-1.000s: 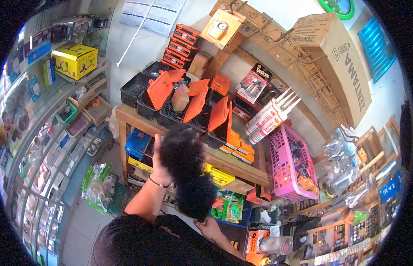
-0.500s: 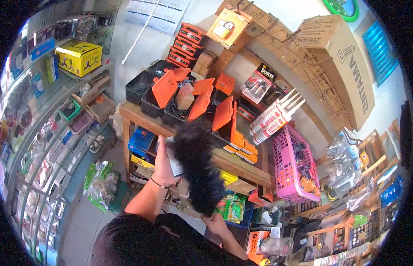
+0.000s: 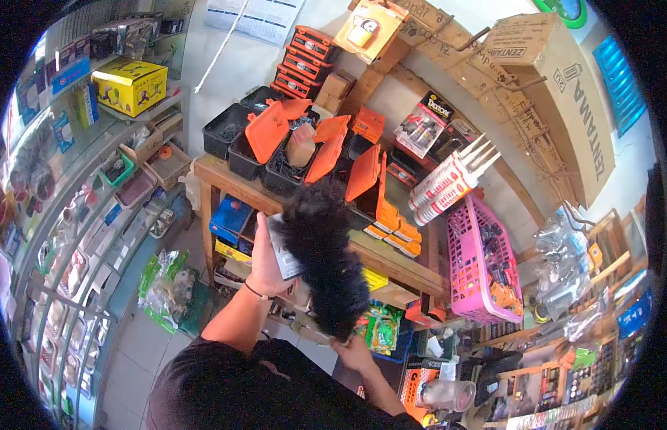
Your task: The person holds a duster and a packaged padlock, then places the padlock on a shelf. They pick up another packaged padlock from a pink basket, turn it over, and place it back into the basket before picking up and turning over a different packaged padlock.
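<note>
My left hand [image 3: 264,259] is wrapped round the edge of a flat white-and-grey package [image 3: 284,247], most of which sits behind a duster. That black fluffy duster [image 3: 326,265] looks like a feather duster and lies across the middle of the view, its upper end against or just over the package. At its lower end my right hand [image 3: 353,352] has its fingers closed, seemingly round the handle, which is mostly hidden. Both hands are in front of a wooden bench [image 3: 240,178] holding black bins with orange lids [image 3: 267,132].
White sealant tubes [image 3: 442,188] and a pink basket [image 3: 459,265] stand at the bench's right. Glass shelving [image 3: 68,301] runs along the left. A plastic bag [image 3: 165,283] lies on the floor. A long cardboard box [image 3: 563,107] is up on the right wall.
The duster has shifted slightly right and uncovers a little more of the package. My left hand stays on the package, and the whole view has moved a little.
</note>
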Demonstrator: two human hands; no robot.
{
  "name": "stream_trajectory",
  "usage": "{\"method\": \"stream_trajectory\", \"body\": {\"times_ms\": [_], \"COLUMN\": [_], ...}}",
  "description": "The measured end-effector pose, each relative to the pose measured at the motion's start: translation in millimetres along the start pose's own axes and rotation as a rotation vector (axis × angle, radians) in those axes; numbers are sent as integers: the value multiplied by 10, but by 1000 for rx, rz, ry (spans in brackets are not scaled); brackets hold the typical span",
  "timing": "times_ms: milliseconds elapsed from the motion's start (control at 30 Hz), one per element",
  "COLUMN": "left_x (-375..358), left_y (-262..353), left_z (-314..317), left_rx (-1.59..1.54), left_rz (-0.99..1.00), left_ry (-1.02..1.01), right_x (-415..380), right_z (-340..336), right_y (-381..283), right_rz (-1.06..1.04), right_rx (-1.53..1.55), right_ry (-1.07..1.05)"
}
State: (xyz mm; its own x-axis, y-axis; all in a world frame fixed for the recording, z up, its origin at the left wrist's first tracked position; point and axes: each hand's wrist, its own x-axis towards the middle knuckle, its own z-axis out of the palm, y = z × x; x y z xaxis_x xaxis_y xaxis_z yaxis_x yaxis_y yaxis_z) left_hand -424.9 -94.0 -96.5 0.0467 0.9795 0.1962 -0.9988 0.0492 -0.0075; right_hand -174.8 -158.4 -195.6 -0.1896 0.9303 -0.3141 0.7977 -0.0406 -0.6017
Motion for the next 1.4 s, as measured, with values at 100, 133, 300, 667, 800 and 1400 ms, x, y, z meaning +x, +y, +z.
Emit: {"method": "stream_trajectory", "body": {"times_ms": [100, 133, 300, 667, 800, 1400], "left_x": [219, 237, 0, 242, 46, 117], "left_y": [36, 30, -31, -36, -140, -6], "left_z": [-505, -618, -125, -420, -81, -393], "left_rx": [-4, -101, 49, 128, 262, 47], "left_rz": [-199, -255, -52, -214, 32, -233], "left_ry": [-531, -481, -211, -648, -16, -312], "right_x": [120, 171, -6, -132, -154, -155], "right_z": [260, 268, 247, 251, 317, 403], "right_y": [424, 531, 293, 171, 259, 254], "right_rz": [-38, -78, -145, -62, 46, 6], "right_rx": [-240, -117, 14, 127, 157, 40], "right_ry": [-116, -34, -26, -55, -39, -81]}}
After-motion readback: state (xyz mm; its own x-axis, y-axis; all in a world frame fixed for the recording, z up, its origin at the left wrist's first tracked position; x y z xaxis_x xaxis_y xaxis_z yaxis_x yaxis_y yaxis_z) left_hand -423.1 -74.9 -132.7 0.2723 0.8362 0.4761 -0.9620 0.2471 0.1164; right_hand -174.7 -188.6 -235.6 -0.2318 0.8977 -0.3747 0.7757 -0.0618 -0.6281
